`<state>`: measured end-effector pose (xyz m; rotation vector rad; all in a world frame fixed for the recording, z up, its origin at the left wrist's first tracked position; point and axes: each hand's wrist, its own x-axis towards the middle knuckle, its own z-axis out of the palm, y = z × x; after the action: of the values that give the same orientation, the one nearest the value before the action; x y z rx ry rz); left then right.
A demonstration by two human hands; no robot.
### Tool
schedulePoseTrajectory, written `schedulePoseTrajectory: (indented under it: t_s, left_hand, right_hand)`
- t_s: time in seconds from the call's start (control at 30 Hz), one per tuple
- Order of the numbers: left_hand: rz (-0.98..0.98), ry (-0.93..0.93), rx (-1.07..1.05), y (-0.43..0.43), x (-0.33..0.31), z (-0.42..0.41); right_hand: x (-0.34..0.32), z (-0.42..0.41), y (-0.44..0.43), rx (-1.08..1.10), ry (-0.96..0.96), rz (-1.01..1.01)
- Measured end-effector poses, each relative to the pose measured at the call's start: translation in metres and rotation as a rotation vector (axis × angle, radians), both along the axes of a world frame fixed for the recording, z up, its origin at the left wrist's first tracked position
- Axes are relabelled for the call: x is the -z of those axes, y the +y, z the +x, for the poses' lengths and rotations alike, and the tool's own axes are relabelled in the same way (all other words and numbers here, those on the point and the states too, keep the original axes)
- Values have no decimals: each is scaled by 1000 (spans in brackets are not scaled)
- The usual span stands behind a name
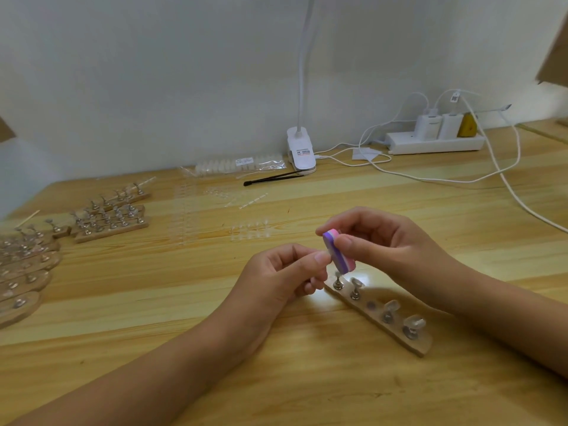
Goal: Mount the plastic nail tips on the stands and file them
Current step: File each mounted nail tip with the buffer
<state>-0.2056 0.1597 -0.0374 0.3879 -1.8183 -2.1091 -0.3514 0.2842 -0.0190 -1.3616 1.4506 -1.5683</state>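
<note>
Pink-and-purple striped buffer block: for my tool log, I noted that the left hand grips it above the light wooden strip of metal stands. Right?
Not quite. The head view shows the right hand gripping the pink-and-purple striped buffer block; the left hand curls beside it. It is above the light wooden strip of metal stands.

Clip lamp (301, 149), power strip (436, 143) and perhaps black tweezers (273, 178) sit on the table (123, 302).

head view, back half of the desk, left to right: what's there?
wooden stands → bag of nail tips → clip lamp → power strip. Black tweezers left out: they overlap bag and lamp.
</note>
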Motion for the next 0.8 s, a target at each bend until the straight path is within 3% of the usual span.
schedulePoseTrajectory:
  t_s: [0.67,0.8]
  left_hand:
    - [64,11,-8,-2,-1,0]
    - [21,-7,-5,-1,-2,1]
  right_hand:
    - [-8,-13,3,52,1,-66]
    - [-4,-5,4,-48,62,-23]
